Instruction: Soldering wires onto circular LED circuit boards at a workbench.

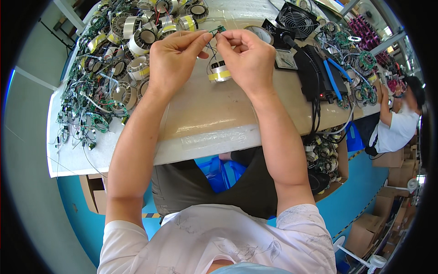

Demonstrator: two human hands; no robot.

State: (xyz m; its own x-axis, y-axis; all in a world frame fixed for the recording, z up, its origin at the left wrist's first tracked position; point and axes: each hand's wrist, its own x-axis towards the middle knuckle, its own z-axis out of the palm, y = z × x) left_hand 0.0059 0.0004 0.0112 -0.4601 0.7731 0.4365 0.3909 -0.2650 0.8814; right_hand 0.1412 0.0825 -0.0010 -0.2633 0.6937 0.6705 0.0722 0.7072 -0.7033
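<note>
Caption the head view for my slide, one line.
Left hand and right hand hold a small green part near a yellow-taped ring.

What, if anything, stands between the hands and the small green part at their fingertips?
Nothing visible: the left hand and right hand both have fingertips right at the small green part. The yellow-taped ring sits nearer the person, not between them.

glossy brown table mat (200, 122), shiny metallic ring (221, 75), smooth plastic pliers handles (332, 81), matt cardboard box (365, 234)
</note>
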